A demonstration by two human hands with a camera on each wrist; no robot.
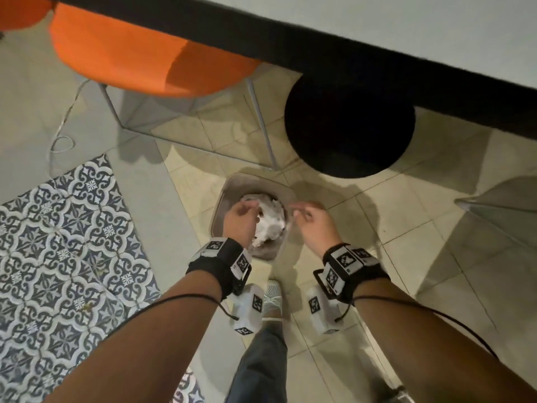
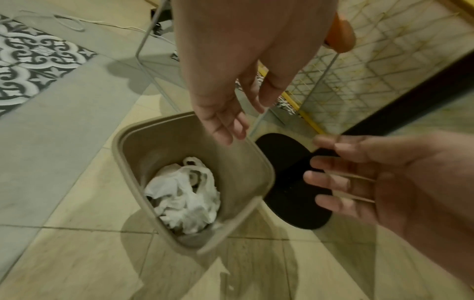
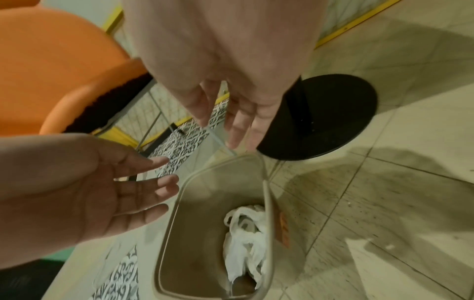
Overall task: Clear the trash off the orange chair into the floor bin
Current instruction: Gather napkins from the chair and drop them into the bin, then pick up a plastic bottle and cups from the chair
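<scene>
The floor bin [image 1: 229, 187] stands on pale floor tiles [image 1: 392, 257], its rim free on all sides. Beyond the floor bin, the thin metal legs [image 1: 261, 120] of the orange chair [image 1: 130, 56] stand near its far rim; the round black table base [image 1: 348, 126] lies just beside the bin's far right corner, under the dark edge of the tabletop [image 1: 436, 39]. A patterned tile strip [image 1: 66, 242] runs well apart from the bin on its left, with a loose white cable [image 1: 61, 144] on the floor near it. The person's shoe [image 1: 271, 301] is just on the near side of the bin. Both hands hover above the opening: the left hand [image 1: 239, 219] over the left rim, the right hand [image 1: 312, 225] over the right rim. Fingers [image 2: 223, 130] of each hand are spread wide and hold nothing. Inside the bin lies the trash [image 2: 184, 194], crumpled white paper and a white plastic bag, resting at the bottom.
</scene>
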